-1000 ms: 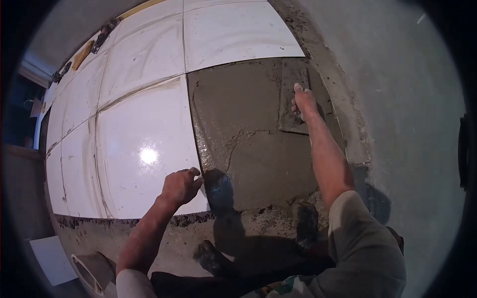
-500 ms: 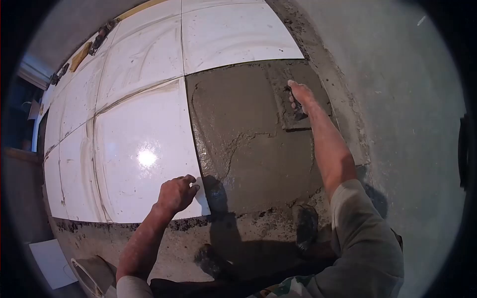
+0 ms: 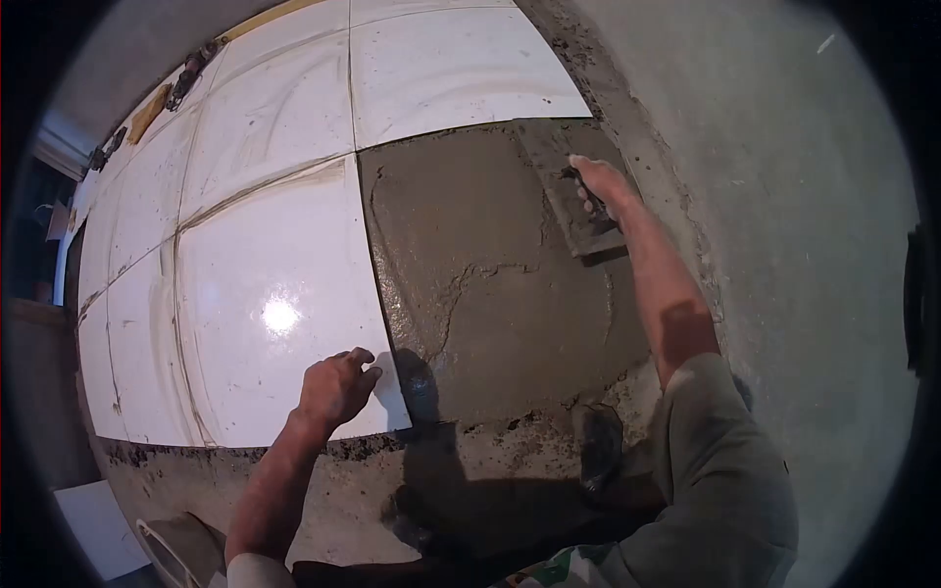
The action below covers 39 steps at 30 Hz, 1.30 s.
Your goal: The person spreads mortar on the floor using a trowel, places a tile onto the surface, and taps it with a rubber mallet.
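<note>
So the right hand [image 3: 600,182] is wrapped around the dark handle of a flat rectangular steel trowel [image 3: 573,196] that's smeared grey all over with mortar. The fingers are curled closed on the handle, which is mostly hidden under them. The trowel's long axis runs away from the person and leans a bit left: its far end points up toward the white tile at the top, its near end sits closer to the forearm. That near corner looks slightly lifted, with a thin dark shadow under it, while the rest lies flat on the mortar. It sits in the far right corner of the wet grey mortar bed [image 3: 490,284], just beside the rough grey concrete floor [image 3: 784,216] on the right.

The mortar patch fills a tile-sized square gap, looks damp and darker than the concrete, and has a crack line wandering through the middle plus a ridge along its left edge.

The left hand [image 3: 335,387] rests on the near right corner of a glossy white square floor tile [image 3: 265,304], fingers loosely bent with the tips down on the tile, holding nothing. That corner sits right at the mortar's edge. More white tiles [image 3: 451,69] lie beyond, with grey smears along the joints. Crumbly mortar bits line the near edge below the tile.
</note>
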Motion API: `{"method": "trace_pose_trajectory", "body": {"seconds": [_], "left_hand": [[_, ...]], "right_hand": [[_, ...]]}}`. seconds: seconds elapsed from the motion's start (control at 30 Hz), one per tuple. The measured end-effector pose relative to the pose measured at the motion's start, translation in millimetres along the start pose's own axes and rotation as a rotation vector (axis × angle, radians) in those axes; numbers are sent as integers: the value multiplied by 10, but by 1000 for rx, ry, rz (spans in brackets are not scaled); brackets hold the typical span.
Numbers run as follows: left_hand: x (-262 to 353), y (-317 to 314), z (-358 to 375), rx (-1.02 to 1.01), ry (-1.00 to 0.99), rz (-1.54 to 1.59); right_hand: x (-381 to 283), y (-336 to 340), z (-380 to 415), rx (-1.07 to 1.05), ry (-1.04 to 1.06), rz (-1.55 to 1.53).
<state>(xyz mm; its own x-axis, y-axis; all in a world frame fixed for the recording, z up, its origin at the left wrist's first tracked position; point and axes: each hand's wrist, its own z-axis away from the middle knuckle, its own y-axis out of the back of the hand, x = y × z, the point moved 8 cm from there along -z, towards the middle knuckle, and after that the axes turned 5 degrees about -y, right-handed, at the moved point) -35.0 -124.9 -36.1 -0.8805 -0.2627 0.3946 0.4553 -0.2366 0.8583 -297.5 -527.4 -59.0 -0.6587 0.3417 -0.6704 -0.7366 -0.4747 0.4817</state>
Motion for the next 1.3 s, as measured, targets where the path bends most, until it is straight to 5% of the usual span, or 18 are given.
{"method": "trace_pose_trajectory", "body": {"seconds": [0.37,0.87,1.13,1.3], "left_hand": [[66,-40,-6,-79,34,4],[-170,12,261,-33,6,71],[-393,-73,528,-39,60,47],[-303,37,435,-14,47,70]], "right_hand": [[119,-59,-360,-53,44,-90],[-352,-1492,245,-133,40,-242],[-601,-2248,516,-227,124,-61],[-625,-2162,781,-286,133,-33]]}}
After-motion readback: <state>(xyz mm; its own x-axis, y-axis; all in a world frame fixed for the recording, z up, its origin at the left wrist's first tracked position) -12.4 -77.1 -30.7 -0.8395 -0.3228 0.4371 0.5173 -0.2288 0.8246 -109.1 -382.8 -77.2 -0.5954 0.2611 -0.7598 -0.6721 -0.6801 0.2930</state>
